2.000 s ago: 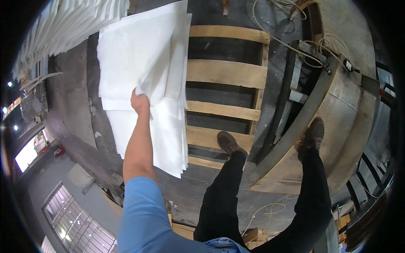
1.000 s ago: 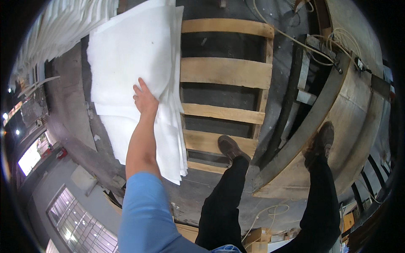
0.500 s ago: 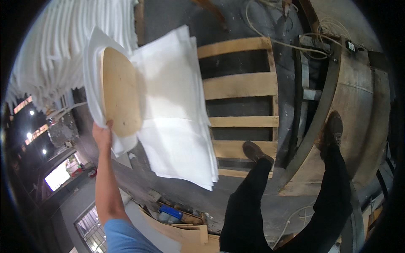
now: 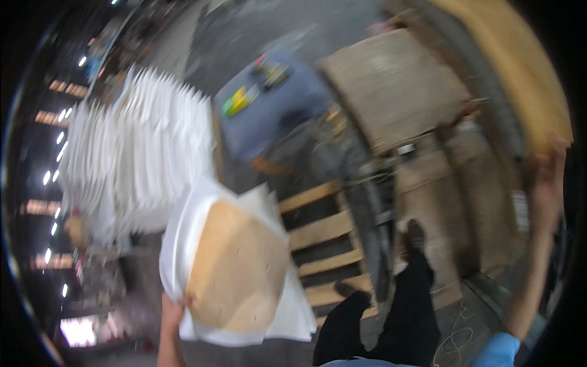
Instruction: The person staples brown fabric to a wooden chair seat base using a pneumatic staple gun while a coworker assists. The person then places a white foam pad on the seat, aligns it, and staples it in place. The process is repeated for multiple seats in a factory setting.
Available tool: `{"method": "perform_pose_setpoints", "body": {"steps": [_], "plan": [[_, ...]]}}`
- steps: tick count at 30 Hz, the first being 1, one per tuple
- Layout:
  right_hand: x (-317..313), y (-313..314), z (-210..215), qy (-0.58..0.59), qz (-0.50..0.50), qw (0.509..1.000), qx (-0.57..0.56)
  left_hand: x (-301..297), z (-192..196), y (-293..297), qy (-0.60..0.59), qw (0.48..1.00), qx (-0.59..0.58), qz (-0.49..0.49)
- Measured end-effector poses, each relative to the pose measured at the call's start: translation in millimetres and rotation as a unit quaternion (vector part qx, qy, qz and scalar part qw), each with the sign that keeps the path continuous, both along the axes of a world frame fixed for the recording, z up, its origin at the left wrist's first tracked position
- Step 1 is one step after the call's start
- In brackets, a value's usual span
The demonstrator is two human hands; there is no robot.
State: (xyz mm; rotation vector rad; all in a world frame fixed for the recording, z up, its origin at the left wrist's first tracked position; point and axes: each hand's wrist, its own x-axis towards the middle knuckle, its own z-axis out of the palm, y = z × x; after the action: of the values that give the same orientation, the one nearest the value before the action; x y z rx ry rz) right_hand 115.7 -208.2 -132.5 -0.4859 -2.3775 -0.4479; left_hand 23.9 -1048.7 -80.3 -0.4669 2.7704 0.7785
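My left hand (image 4: 174, 311) is closed on the edge of a pale plywood panel (image 4: 238, 263), rounded at its corners and dotted with small holes. White foam sheets (image 4: 175, 257) lie behind and under that panel, with more spread out beneath. At the far right my right hand (image 4: 550, 177) meets the lower end of a yellowish wooden panel (image 4: 520, 67). Its fingers and thumb are around that panel's corner, though motion smears them.
A tall stack of white foam sheets (image 4: 140, 153) stands at the left. Beyond it, a dark blue-grey surface (image 4: 275, 110) carries a power tool (image 4: 272, 73). A slatted wooden pallet (image 4: 321, 229) lies before my feet, beside brown boards (image 4: 422, 171).
The view has swung right and upward, with blur. My right hand has come into view at the wooden panel. My left hand still holds the plywood panel, which now faces me more fully.
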Motion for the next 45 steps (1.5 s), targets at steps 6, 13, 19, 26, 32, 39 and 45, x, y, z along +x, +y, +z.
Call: {"method": "perform_pose_setpoints", "body": {"steps": [6, 13, 19, 26, 32, 39, 45], "plan": [[-9.0, -37.0, 57.7, 0.016, 0.054, 0.981, -0.184, 60.9, 17.2, 177.7, -0.134, 0.981, -0.121, -0.077], [10.3, 1.4, 128.9, -0.099, 0.151, 0.916, -0.359, 112.8, 86.3, 295.5, -0.107, 0.968, -0.174, -0.145], [-2.6, 87.4, 156.8, -0.102, 0.176, 0.934, -0.292, 186.9, 100.5, 346.0, -0.136, 0.979, -0.106, -0.111], [-10.7, 123.0, 110.5, -0.15, 0.272, 0.919, -0.242, 241.8, 98.4, 419.9, -0.119, 0.989, -0.076, -0.053], [-11.6, 122.7, 119.1, -0.154, 0.265, 0.909, -0.284, 265.5, 89.6, 482.4, -0.094, 0.995, -0.043, -0.011], [-99.1, 112.3, 156.2, -0.207, 0.336, 0.843, -0.366, 305.8, 112.6, 547.4, -0.111, 0.99, -0.028, 0.076], [-252.8, 87.3, 165.1, -0.293, 0.404, 0.825, -0.266, 245.0, 120.3, 598.9, -0.1, 0.992, -0.025, 0.076]]}}
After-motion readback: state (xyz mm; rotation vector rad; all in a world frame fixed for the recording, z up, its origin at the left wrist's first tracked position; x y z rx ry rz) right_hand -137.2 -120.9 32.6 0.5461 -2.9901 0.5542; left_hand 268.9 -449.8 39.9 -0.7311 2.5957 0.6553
